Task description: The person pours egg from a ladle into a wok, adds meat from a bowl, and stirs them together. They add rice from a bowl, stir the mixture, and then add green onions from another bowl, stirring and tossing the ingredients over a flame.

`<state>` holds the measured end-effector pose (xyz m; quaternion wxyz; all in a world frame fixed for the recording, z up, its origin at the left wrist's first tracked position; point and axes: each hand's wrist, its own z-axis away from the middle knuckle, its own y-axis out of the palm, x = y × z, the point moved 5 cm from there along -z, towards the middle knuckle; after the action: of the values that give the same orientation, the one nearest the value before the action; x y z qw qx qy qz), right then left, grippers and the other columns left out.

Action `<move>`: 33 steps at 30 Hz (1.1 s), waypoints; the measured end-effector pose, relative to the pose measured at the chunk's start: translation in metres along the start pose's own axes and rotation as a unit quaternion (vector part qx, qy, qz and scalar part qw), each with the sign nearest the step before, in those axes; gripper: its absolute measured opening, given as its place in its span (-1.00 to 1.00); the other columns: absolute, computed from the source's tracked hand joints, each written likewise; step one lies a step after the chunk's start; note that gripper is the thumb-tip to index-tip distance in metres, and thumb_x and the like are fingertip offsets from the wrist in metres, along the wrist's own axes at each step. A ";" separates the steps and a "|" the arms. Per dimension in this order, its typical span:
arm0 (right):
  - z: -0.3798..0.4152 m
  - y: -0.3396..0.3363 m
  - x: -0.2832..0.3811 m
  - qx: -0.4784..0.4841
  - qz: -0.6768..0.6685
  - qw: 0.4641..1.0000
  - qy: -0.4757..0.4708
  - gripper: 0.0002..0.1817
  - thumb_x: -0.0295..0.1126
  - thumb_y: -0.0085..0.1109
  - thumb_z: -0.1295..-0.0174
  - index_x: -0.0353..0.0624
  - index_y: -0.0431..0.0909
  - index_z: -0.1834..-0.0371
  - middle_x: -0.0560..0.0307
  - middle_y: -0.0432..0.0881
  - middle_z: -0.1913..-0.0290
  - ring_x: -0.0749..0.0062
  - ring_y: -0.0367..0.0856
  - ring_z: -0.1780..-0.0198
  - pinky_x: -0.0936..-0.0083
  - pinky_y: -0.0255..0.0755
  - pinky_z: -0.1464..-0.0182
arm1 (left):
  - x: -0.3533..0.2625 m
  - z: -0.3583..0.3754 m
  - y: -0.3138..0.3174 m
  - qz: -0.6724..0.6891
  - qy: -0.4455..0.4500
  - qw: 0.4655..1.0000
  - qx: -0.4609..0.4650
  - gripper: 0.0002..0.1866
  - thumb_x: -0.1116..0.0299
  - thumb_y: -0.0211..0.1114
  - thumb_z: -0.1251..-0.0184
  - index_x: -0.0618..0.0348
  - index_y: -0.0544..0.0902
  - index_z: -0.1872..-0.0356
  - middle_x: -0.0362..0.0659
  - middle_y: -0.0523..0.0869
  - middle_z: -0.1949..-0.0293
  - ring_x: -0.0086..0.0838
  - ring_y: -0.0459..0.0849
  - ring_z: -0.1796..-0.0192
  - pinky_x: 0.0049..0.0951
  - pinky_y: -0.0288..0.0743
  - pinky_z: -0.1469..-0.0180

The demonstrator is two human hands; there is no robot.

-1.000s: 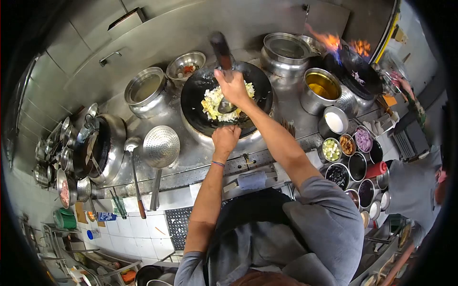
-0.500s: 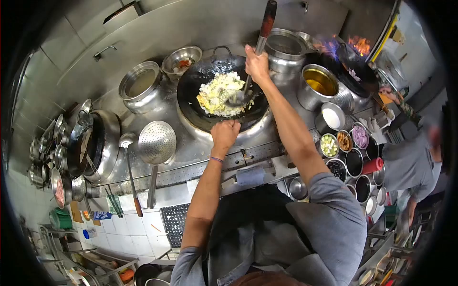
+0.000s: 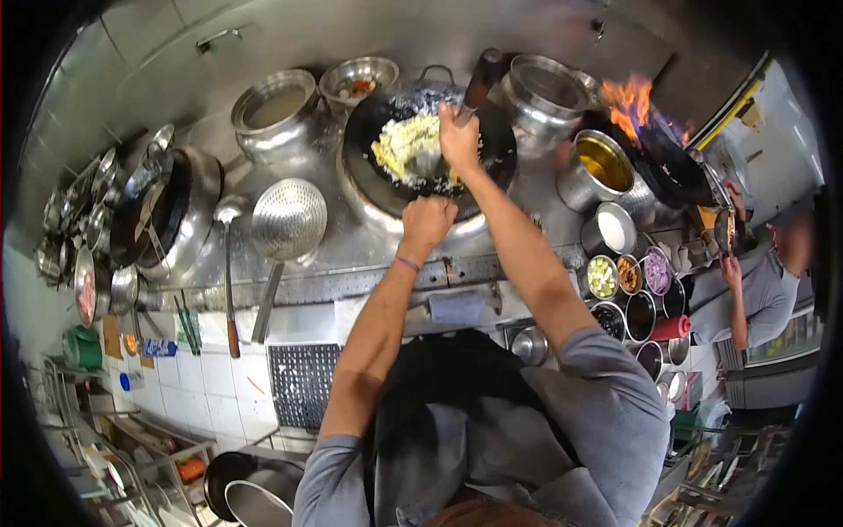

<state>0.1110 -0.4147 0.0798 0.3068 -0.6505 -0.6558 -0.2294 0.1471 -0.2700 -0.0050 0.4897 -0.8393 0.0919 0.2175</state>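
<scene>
My right hand [image 3: 459, 140] is wrapped round the dark handle of a ladle [image 3: 483, 77], whose blurred bowl sits in the food. The food, egg fried rice [image 3: 406, 147] by its white grains and yellow pieces, lies in a black wok [image 3: 378, 195] on the stove. At the wok's near rim, my left hand [image 3: 428, 220] is closed in a fist on the wok's edge; any handle under its fingers is hidden.
Left of the wok lie a perforated skimmer [image 3: 290, 218] and another ladle [image 3: 230, 211]. Pots with liquid, including an oil pot [image 3: 597, 171], stand behind and right. A co-worker [image 3: 746, 281] handles a second wok [image 3: 672, 167] beside tall flames [image 3: 629, 104]. Ingredient tins [image 3: 602, 276] stand at right.
The ladle has shifted left within the wok, and its handle looks shorter and more tilted. The view has shifted slightly. Flames at right are taller, and the co-worker has turned, with hands raised.
</scene>
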 end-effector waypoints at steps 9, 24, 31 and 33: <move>-0.030 -0.004 0.031 0.029 -0.135 0.955 0.263 -0.44 -0.12 0.26 -0.40 -0.29 0.41 0.67 0.21 0.38 0.74 0.58 0.33 0.64 0.37 0.24 0.54 | -0.046 -0.009 -0.074 0.013 0.029 0.999 -0.030 -0.67 0.16 0.27 -0.21 0.09 0.73 0.67 0.07 0.69 0.60 -0.04 0.73 0.52 -0.07 0.64 0.41; -0.026 -0.016 0.031 -0.017 0.025 0.984 0.175 -0.50 -0.12 0.24 -0.39 -0.39 0.51 0.54 -0.06 0.49 0.67 0.35 0.46 0.55 0.19 0.39 0.35 | -0.049 0.016 -0.071 -0.006 0.018 0.999 -0.027 -0.65 0.14 0.24 -0.23 0.08 0.74 0.67 0.05 0.70 0.61 0.01 0.71 0.54 -0.04 0.63 0.41; -0.063 -0.059 0.076 0.002 -0.056 0.993 0.108 -0.52 -0.11 0.23 -0.45 -0.10 0.43 0.63 0.41 0.35 0.70 0.66 0.30 0.68 0.54 0.18 0.62 | -0.034 0.056 -0.058 0.046 -0.002 0.999 0.006 -0.69 0.19 0.31 -0.19 0.06 0.71 0.70 0.05 0.67 0.62 -0.01 0.71 0.53 -0.06 0.62 0.42; -0.062 -0.071 0.101 -0.027 -0.049 0.995 0.079 -0.52 -0.12 0.21 -0.46 -0.08 0.41 0.63 0.40 0.35 0.69 0.68 0.29 0.68 0.58 0.15 0.64 | -0.017 0.022 -0.049 0.014 0.017 0.999 -0.030 -0.67 0.17 0.27 -0.23 0.07 0.71 0.68 0.06 0.68 0.61 0.00 0.71 0.52 -0.04 0.62 0.41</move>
<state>0.0501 -0.3897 0.2016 0.3284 -0.6053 -0.6544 -0.3124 0.1439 -0.2278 0.0319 0.4598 -0.8556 0.1055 0.2131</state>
